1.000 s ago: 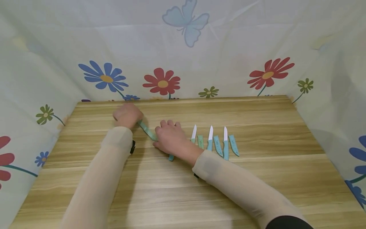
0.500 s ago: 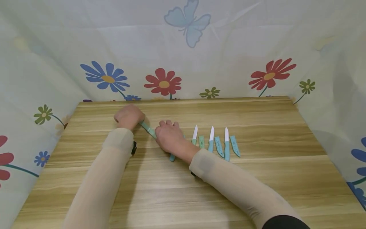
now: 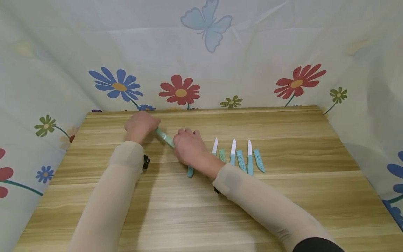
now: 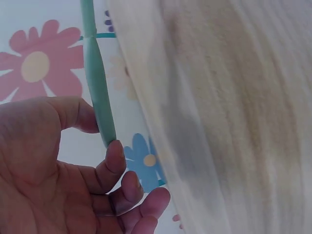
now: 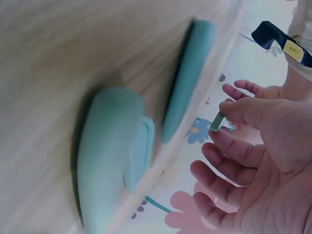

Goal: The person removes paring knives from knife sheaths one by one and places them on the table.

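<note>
In the head view my left hand and right hand hold opposite ends of a light green paring knife, which slants between them above the table. Its smooth green handle shows in the left wrist view, the lower end pinched between my left thumb and index finger, with a joint line farther up. My right thumb and index finger pinch the far, sheath end in the right wrist view; most of that end is hidden. A blue knife handle sticks out below my right hand, the rest covered.
Right of my hands, a green-handled knife and two blue-handled knives lie bare, white blades pointing away. A green sheath and two blue sheaths alternate with them. The wooden table meets a flowered curtain behind.
Both hands have risen slightly toward the back of the table with the green knife between them, the right one also shifting a little rightward. The row of knives and sheaths stays in place.
</note>
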{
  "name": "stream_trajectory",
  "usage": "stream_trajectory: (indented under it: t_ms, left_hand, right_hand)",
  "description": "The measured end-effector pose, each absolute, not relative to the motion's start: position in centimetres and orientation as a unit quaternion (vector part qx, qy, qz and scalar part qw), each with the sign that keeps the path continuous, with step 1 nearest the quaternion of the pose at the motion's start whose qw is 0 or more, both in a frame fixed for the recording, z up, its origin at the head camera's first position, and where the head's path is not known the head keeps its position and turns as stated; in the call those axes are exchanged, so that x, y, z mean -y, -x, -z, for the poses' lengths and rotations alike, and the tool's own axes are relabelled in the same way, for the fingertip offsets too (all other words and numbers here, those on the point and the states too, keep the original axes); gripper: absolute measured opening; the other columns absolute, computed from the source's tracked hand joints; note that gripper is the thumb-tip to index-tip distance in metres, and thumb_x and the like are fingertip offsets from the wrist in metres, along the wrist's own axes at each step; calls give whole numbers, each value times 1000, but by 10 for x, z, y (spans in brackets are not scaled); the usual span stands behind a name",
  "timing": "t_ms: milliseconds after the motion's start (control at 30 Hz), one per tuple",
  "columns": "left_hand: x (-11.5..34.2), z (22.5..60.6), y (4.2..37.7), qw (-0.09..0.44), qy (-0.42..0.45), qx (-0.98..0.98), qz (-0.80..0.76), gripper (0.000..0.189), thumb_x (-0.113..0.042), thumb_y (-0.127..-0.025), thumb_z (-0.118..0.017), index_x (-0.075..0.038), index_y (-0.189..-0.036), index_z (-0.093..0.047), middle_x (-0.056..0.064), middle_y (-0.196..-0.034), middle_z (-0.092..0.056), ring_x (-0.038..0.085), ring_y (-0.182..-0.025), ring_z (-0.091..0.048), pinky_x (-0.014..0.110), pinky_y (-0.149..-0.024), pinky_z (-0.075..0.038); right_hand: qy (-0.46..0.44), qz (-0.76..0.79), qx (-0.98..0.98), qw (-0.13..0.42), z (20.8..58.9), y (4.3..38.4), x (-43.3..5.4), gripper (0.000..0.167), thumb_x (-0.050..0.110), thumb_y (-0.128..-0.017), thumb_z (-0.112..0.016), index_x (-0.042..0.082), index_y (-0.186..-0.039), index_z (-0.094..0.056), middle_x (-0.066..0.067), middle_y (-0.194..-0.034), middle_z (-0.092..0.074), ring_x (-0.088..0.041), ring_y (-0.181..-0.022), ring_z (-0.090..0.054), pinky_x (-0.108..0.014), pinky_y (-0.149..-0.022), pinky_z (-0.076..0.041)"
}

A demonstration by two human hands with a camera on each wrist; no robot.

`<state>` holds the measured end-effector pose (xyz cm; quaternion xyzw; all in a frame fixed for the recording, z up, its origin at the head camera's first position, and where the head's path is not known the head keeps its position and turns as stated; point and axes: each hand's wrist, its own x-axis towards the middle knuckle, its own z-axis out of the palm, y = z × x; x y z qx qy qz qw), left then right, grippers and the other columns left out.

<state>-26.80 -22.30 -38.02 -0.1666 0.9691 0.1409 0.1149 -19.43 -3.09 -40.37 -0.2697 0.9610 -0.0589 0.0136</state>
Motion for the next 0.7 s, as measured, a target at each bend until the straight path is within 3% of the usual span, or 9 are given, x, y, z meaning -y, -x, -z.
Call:
stream_trajectory:
  t_ms: [267, 500, 700]
  left_hand:
    - [217, 366, 262, 95, 161, -973, -136, 46, -50, -96, -52, -7, -85, -64, 12, -85, -57, 21, -67, -52, 33, -57, -42]
    - [213, 359, 254, 67, 141, -970, -184, 48, -53, -98, -52, -8, -88, -65, 11, -86, -56, 24, -71, -53, 35, -56, -44]
    - [212, 360, 248, 34, 99, -945, -310, 43, -43, -100, -55, -7, -81, -68, 7, -72, -61, 22, -62, -55, 33, -55, -40]
  right_hand:
    - [269, 75, -960, -6, 391, 190, 16, 17, 32, -99, -71, 17, -90, -71, 4, -98, -57, -18, -97, -52, -39, -83, -42]
    - [262, 104, -959, -17, 382, 184, 0, 20, 32, -98, -74, 15, -89, -71, 4, -95, -56, -20, -96, -54, -42, -86, -43]
    - [252, 115, -960, -32, 378, 180, -15, 22, 32, -96, -75, 17, -82, -66, 6, -89, -54, -18, -89, -52, -41, -85, -42]
